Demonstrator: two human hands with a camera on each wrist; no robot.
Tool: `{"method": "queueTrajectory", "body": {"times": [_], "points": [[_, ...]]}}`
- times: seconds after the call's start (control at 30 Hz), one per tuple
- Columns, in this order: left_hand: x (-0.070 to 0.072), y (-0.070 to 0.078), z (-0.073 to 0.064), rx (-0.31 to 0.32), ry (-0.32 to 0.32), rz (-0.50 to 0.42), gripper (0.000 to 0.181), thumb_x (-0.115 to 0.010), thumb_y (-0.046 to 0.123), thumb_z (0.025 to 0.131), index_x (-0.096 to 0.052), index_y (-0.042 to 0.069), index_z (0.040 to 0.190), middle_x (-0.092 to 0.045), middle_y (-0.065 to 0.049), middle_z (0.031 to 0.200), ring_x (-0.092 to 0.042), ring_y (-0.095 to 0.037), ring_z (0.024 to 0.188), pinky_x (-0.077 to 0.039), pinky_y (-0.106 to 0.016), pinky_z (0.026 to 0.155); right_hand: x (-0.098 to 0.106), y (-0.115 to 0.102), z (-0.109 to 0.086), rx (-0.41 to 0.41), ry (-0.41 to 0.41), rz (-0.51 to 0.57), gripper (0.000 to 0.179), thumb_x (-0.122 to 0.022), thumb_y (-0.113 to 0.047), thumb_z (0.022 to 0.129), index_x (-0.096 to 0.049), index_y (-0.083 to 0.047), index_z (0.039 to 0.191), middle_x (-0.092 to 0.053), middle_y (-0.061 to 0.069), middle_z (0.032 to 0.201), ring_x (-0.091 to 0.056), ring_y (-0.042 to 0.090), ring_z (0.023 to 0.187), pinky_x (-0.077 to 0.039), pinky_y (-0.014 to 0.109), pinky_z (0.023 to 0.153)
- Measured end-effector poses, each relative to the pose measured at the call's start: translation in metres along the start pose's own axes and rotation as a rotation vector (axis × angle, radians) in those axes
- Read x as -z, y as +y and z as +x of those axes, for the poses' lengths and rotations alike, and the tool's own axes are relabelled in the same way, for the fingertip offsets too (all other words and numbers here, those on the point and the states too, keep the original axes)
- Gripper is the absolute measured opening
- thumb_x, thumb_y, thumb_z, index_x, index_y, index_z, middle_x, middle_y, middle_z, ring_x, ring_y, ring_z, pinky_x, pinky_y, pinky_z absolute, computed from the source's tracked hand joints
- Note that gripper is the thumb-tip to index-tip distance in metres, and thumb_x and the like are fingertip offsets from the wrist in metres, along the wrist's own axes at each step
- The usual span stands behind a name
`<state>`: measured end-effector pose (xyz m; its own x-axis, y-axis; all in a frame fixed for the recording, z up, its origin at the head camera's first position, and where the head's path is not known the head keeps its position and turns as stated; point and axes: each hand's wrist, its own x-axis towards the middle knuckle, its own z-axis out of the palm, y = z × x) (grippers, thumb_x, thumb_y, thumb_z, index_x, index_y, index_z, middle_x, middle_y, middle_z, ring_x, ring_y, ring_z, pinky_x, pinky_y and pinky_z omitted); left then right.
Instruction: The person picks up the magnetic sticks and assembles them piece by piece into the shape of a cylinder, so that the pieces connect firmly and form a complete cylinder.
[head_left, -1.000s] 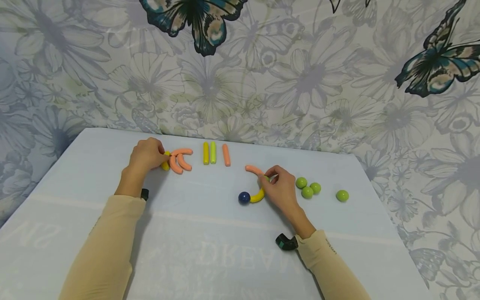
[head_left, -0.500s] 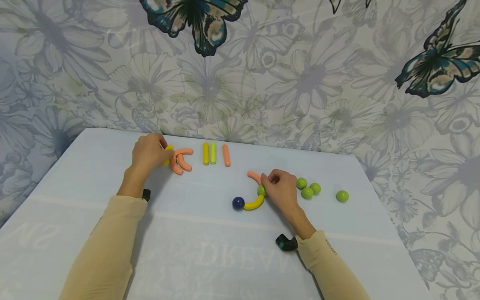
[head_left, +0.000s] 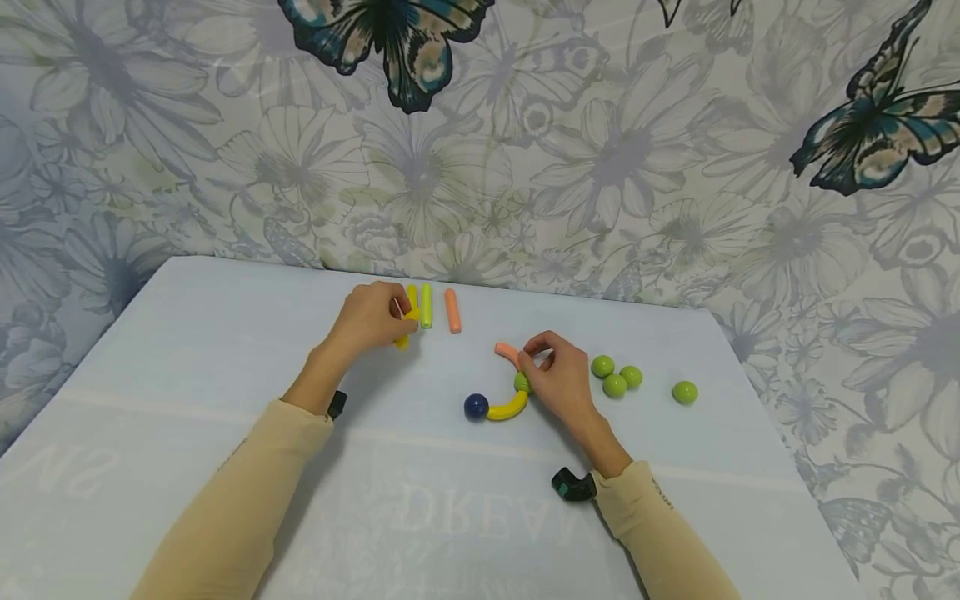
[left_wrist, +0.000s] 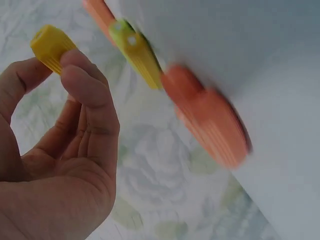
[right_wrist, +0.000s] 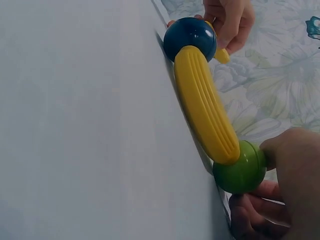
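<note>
At right fingers (right_wrist: 267, 207): glossy green ball (right_wrist: 239, 172); adjoining yellow stick (right_wrist: 206, 105) curved, grooved.

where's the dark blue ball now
In the head view, the dark blue ball sits near centre on the table, touching the left end of the curved yellow piece, left of the right hand.

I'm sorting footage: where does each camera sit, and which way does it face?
Head: on the head, facing forward and down at the table; left hand, right hand and sleeves show.
Left wrist: on that wrist, facing the left hand's fingers pinching a yellow piece; orange pieces beyond.
Right wrist: on that wrist, facing the right hand gripping a green ball; the left hand shows.
Head and right wrist share the blue ball.
</note>
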<state>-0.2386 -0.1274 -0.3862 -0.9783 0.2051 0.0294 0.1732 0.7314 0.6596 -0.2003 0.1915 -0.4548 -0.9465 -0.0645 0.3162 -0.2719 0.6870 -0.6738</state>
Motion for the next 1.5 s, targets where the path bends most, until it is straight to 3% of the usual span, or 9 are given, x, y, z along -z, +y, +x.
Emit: {"method": "queueTrajectory", "body": {"times": [0.17, 0.33, 0.57, 0.83, 1.13, 1.5], "points": [[-0.016, 0.019, -0.004, -0.044, -0.092, -0.069, 0.014, -0.076, 0.014, 0.087, -0.071, 0.004, 0.096, -0.068, -0.007, 0.079, -0.064, -0.015, 0.055, -0.05, -0.027, 0.053, 0.0, 0.001, 0.001, 0.015, -0.003, -0.002, 0.006, -0.074, -0.017, 0.094, -0.072, -0.012, 0.097, -0.075, 0.005, 0.092, -0.056, 0.017, 0.058, -0.045, 0.026, 0.055], [-0.024, 0.032, -0.008, -0.073, -0.107, -0.063, 0.013, -0.077, 0.014, 0.088, -0.069, 0.005, 0.094, -0.066, -0.006, 0.076, -0.063, -0.015, 0.054, -0.05, -0.027, 0.053, 0.001, 0.001, 0.0, 0.024, -0.015, 0.009, 0.005, -0.074, -0.015, 0.093, -0.072, -0.013, 0.097, -0.075, 0.006, 0.093, -0.05, 0.013, 0.05, -0.039, 0.023, 0.048], [-0.04, 0.039, -0.011, -0.069, -0.146, -0.01, 0.017, -0.079, 0.014, 0.088, -0.065, 0.004, 0.092, -0.064, -0.005, 0.073, -0.063, -0.016, 0.054, -0.05, -0.026, 0.053, 0.001, 0.0, 0.001, 0.007, -0.033, 0.008, 0.009, -0.077, -0.021, 0.094, -0.072, -0.014, 0.096, -0.074, 0.004, 0.091, -0.053, 0.011, 0.052, -0.042, 0.023, 0.05], [-0.06, 0.043, -0.014, -0.076, -0.204, 0.017, 0.025, -0.08, 0.016, 0.086, -0.057, 0.006, 0.091, -0.055, -0.004, 0.075, -0.054, -0.017, 0.062, -0.041, -0.025, 0.056, 0.001, -0.001, 0.001, -0.012, -0.059, 0.027, 0.01, -0.076, -0.023, 0.096, -0.071, -0.014, 0.095, -0.072, 0.002, 0.088, -0.059, 0.014, 0.055, -0.046, 0.025, 0.052], [-0.063, 0.046, -0.016, -0.098, -0.232, 0.026, 0.024, -0.079, 0.018, 0.087, -0.058, 0.006, 0.089, -0.053, -0.003, 0.071, -0.052, -0.015, 0.059, -0.04, -0.025, 0.055, 0.001, 0.0, 0.001, -0.016, -0.067, 0.027, 0.011, -0.077, -0.025, 0.095, -0.07, -0.015, 0.096, -0.072, 0.001, 0.089, -0.056, 0.012, 0.055, -0.044, 0.024, 0.049], [-0.066, 0.045, -0.015, -0.071, -0.262, -0.028, 0.02, -0.077, 0.014, 0.089, -0.059, 0.005, 0.091, -0.061, -0.005, 0.069, -0.059, -0.015, 0.053, -0.045, -0.025, 0.053, 0.004, 0.0, 0.002, -0.004, -0.071, 0.003, 0.007, -0.074, -0.02, 0.097, -0.071, -0.014, 0.097, -0.073, 0.003, 0.09, -0.058, 0.014, 0.057, -0.045, 0.024, 0.052]]}}
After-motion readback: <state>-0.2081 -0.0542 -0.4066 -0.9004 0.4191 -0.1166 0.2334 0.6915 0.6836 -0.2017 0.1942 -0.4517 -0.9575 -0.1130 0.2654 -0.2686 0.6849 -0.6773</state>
